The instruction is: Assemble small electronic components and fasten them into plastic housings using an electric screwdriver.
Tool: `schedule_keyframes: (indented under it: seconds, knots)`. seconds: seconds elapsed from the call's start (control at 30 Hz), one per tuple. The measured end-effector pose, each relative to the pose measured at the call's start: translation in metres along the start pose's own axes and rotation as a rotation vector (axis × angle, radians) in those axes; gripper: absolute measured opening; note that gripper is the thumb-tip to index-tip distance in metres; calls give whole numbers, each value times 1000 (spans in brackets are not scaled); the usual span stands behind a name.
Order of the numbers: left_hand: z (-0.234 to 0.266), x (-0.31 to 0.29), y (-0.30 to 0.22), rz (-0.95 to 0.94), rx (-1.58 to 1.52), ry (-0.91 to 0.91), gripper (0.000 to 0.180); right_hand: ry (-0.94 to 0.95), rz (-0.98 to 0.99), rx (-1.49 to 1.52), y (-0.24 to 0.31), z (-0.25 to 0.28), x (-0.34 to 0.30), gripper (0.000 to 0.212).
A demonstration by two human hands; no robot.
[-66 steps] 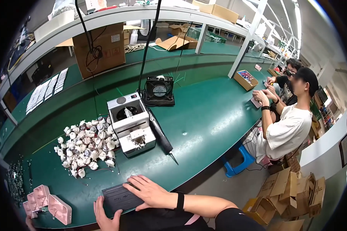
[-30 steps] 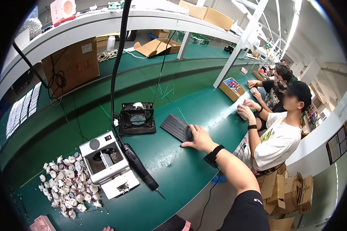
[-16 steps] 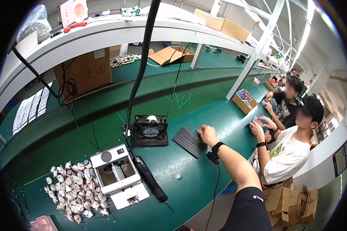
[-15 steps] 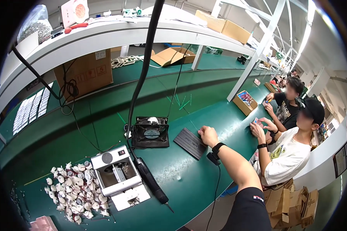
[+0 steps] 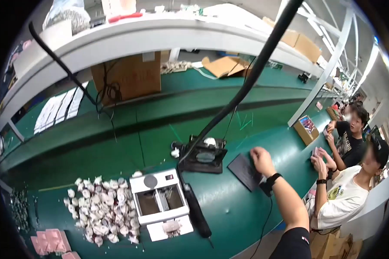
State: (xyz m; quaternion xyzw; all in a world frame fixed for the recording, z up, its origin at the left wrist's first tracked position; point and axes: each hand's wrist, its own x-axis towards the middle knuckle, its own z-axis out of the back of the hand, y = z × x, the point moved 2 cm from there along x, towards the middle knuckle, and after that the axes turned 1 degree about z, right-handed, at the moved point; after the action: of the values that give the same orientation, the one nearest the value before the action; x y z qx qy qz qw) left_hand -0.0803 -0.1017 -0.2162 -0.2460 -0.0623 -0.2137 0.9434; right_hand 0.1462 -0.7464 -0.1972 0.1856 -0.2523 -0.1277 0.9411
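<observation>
My right hand point(image 5: 262, 160) is over the bench beside a flat black ridged slab point(image 5: 244, 172). Its fingers are curled together; whatever they may hold is hidden. A black band point(image 5: 270, 181) with a small cabled device circles that wrist. Left of the slab stands a black fixture point(image 5: 203, 162) with a small white part at its top. Farther left, a silver-white screw feeder point(image 5: 153, 183) sits next to a black electric screwdriver point(image 5: 197, 211) lying on the bench. My left hand is out of view.
Many small white parts with wires point(image 5: 103, 209) are heaped left of the feeder, near pink trays point(image 5: 52, 241). A thick black cable point(image 5: 246, 88) hangs across the view. Two co-workers sit at right beyond an open carton point(image 5: 306, 134). A white shelf point(image 5: 194, 36) spans the back.
The view has swung left, so the bench things appear farther right. My right hand stays by the slab with its fingers still curled. The pink trays show more fully.
</observation>
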Motion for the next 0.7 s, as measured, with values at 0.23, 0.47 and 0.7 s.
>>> schedule_keyframes:
  seconds: [0.23,0.47,0.7]
  knots:
    - [-8,4,3,-58,6,-83,26,120,155,-129,-10,-22,-16,29]
    - [-2,5,5,-36,10,-89,27,30,78,-69,21,0,-39,36]
    - [6,10,1,-58,-21,-118,28,239,-4,-212,25,14,-55,39]
